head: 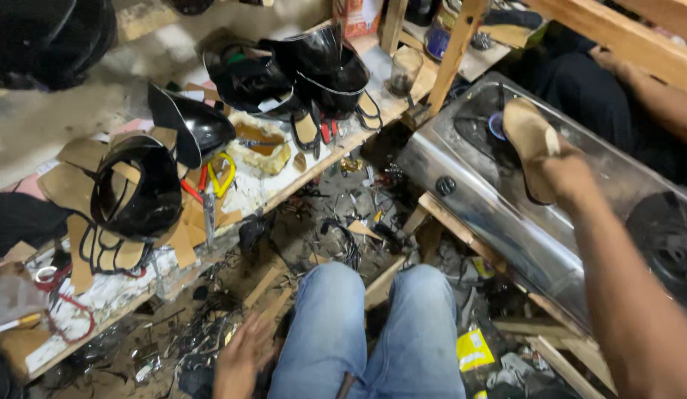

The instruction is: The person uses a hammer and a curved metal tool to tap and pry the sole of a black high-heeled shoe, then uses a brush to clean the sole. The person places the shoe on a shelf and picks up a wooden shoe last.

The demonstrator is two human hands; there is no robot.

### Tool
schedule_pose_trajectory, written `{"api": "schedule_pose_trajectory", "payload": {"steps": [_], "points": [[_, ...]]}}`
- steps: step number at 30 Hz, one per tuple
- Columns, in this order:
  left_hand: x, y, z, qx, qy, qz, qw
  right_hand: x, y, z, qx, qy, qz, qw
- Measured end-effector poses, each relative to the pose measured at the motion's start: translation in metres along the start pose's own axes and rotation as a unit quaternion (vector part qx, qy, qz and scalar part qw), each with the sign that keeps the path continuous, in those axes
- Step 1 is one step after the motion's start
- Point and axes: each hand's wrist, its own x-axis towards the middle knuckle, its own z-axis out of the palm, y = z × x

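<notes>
Item, largest first. Steel two-burner stove (506, 214): directly beneath the right hand, its lit burner (497, 125) just beyond the fingers. Low wooden bench (299, 185): well left of the right hand and ahead of the left, carrying glossy black moulded shells (306, 70), tan cut-out soles (77, 185), yellow-handled pliers (221, 174) and scraps. Blue-jeaned knees (366, 325): between the two hands. Tan shoe sole (527, 137): held in the right hand (569, 174), which is clamped on its near end, the far end reaching out over the flame. It looks light, thin and somewhat flexible, likely softer and hot toward the burner, so the cool near end or the side edges seem the place to hold. Left hand (240, 358): low beside the left knee, fingers spread, gripping nothing, over floor litter (329, 222).
</notes>
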Motion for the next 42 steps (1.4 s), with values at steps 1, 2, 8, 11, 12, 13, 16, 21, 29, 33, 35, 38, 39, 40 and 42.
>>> {"api": "schedule_pose_trajectory", "payload": {"steps": [1,2,8,11,12,13,16,21,29,33,35,38,39,40,42], "points": [[0.009,-0.008,-0.012,-0.011,0.017,-0.023,1.0,0.016,-0.009,-0.001,0.028,-0.027,0.02,0.999],[0.016,-0.017,-0.021,0.013,0.041,-0.047,0.998,0.03,-0.018,0.002,0.102,-0.039,0.082,0.991],[0.018,-0.027,-0.02,0.106,0.104,-0.141,0.979,0.093,-0.045,0.047,0.185,0.011,0.057,0.981],[0.005,-0.013,0.003,0.122,0.116,-0.161,0.973,0.119,-0.043,0.065,0.153,0.057,-0.14,0.977],[0.005,-0.01,0.009,0.127,0.117,-0.163,0.971,0.126,-0.041,0.07,0.138,0.073,-0.198,0.968],[0.007,-0.009,0.012,0.13,0.12,-0.164,0.97,0.132,-0.04,0.071,0.124,0.091,-0.258,0.954],[0.013,-0.022,0.005,0.14,0.122,-0.16,0.97,0.142,-0.033,0.068,0.007,0.103,-0.256,0.961],[0.028,-0.054,-0.013,0.156,0.106,-0.111,0.976,0.12,-0.007,0.035,0.002,0.065,-0.069,0.995],[0.006,-0.004,0.119,0.228,-0.106,0.152,0.956,-0.061,0.01,-0.008,0.275,-0.159,0.155,0.935],[-0.031,0.03,0.227,-0.002,-0.304,0.133,0.943,-0.178,0.02,0.028,0.124,-0.187,0.04,0.974],[-0.049,0.037,0.253,-0.195,-0.269,0.05,0.942,-0.224,0.031,0.052,0.192,-0.219,0.029,0.956],[-0.062,0.046,0.237,-0.241,-0.228,0.012,0.943,-0.287,0.054,0.09,0.287,-0.235,0.137,0.919],[-0.064,0.047,0.228,-0.214,-0.218,0.012,0.952,-0.301,0.064,0.1,0.293,-0.232,0.171,0.912],[-0.065,0.048,0.22,-0.199,-0.207,0.009,0.958,-0.313,0.073,0.109,0.27,-0.226,0.122,0.928],[-0.07,0.049,0.207,-0.171,-0.179,-0.006,0.969,-0.338,0.088,0.12,0.221,-0.213,0.03,0.951]]}}
